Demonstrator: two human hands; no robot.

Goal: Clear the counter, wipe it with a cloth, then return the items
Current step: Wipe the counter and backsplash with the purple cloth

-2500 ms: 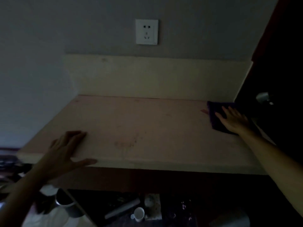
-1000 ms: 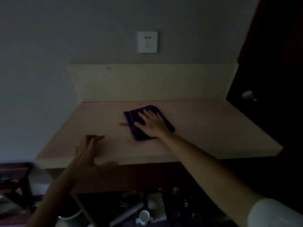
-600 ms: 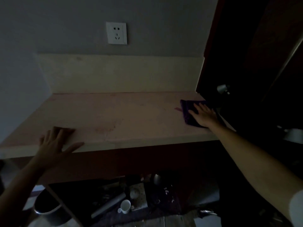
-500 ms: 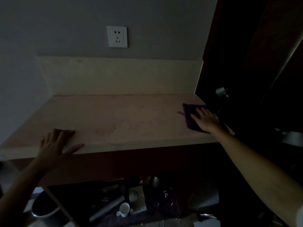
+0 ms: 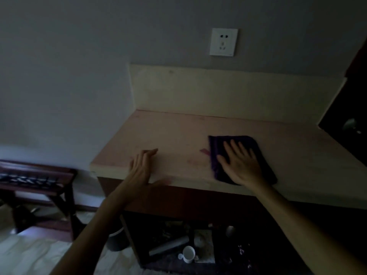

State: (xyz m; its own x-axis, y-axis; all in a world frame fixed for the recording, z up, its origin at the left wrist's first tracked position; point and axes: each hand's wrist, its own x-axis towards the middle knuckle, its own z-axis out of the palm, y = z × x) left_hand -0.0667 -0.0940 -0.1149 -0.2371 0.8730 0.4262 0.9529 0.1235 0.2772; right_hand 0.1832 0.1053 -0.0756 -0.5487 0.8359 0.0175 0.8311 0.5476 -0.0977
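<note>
Right hand [image 5: 241, 165] presses cloth [image 5: 246, 142] near counter [image 5: 172, 133] front edge.

Right hand [image 5: 241, 165] flat, fingers spread, on purple cloth [image 5: 262, 153]; left hand [image 5: 142, 167] flat on worktop [image 5: 174, 133] front edge, well apart.

Looking like a dim home room: pale counter [image 5: 178, 135] with backsplash, wall socket [image 5: 223, 42] at twelve o'clock. Showing a white mug [image 5: 188, 254] at six, wooden rack [image 5: 35, 175] at nine.

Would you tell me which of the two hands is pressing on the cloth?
The right hand lies flat on the purple cloth; the left hand rests on the bare counter edge.
</note>
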